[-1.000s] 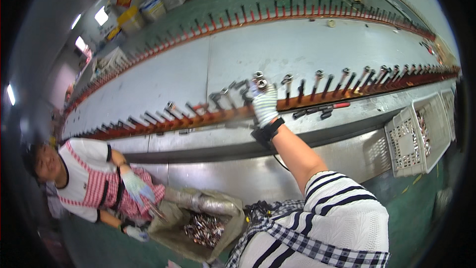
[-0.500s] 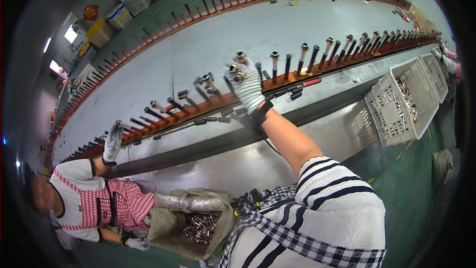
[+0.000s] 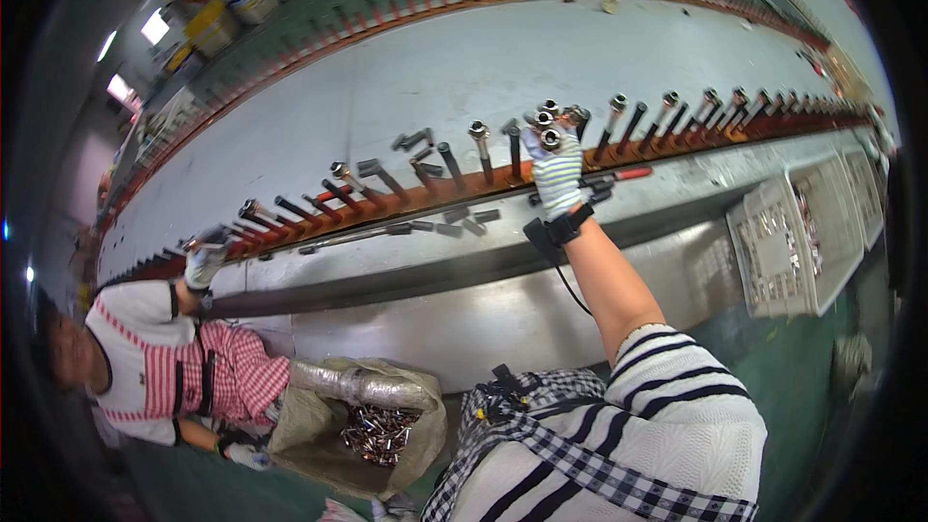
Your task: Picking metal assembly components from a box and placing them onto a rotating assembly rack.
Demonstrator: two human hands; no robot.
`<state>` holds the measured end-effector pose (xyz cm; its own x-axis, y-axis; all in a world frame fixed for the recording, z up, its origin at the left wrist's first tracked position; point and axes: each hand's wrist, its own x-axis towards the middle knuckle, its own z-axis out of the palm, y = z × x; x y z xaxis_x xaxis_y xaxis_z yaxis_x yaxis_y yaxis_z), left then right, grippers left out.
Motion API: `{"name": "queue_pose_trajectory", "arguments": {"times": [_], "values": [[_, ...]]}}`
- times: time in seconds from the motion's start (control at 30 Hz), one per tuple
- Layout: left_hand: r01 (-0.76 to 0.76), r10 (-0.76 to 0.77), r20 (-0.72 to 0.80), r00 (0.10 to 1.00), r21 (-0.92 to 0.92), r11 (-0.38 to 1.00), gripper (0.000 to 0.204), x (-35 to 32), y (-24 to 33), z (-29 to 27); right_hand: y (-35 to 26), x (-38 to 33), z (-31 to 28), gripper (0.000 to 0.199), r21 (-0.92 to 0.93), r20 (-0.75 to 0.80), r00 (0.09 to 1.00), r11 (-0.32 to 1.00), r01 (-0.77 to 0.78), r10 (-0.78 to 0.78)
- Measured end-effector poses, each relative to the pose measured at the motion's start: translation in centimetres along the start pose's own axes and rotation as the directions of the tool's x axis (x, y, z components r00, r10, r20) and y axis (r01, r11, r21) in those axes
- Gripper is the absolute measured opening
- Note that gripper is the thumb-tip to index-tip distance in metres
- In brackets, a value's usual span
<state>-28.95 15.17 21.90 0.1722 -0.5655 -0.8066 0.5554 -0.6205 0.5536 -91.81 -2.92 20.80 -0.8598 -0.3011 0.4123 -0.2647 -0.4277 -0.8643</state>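
Evidently, the counter bears along its near edge an orange-brown rail, perhaps for easy reach, and above that edge my right hand, among upright pegs, clasps several shiny metal fittings, bunched seemingly so one grip holds many.

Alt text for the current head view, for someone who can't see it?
The gloved right hand holds shiny metal pieces by a row of rods along a bench. At left, a co-worker has one gloved hand raised.
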Motion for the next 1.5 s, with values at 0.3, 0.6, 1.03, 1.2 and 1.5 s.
{"name": "queue_pose_trajectory", "arguments": {"times": [0.3, 0.6, 1.03, 1.2, 1.5], "values": [[-0.344, 0.348, 0.117, 0.930, -0.050, 0.938, 0.017, 4.4, -0.6, -5.1, -13.6, -12.9, 13.5, 0.033, 0.424, 0.202, 0.977, 0.906, -0.023, -0.069], [-0.161, 0.225, 0.111, 0.968, -0.409, 0.898, 0.032, 3.6, 1.2, -5.4, -15.0, -34.9, 18.3, 0.051, 0.160, 0.891, -0.442, 0.983, 0.087, -0.106], [-0.215, 0.327, 0.236, 0.915, -0.403, 0.890, 0.027, -1.5, -1.0, -3.2, -14.1, -30.1, 5.0, 0.037, -0.150, 0.931, -0.277, 0.943, 0.297, 0.235], [-0.275, 0.359, 0.225, 0.906, -0.331, 0.903, 0.025, -0.9, -1.6, -4.5, -12.3, -27.2, 3.9, 0.047, -0.185, 0.958, -0.146, 0.922, 0.339, 0.246], [0.083, 0.016, 0.280, 0.960, -0.340, 0.937, 0.021, 0.4, -1.1, -4.9, -6.5, -14.1, 6.3, 0.061, -0.039, 0.401, 0.895, 0.980, -0.194, 0.194]]}}
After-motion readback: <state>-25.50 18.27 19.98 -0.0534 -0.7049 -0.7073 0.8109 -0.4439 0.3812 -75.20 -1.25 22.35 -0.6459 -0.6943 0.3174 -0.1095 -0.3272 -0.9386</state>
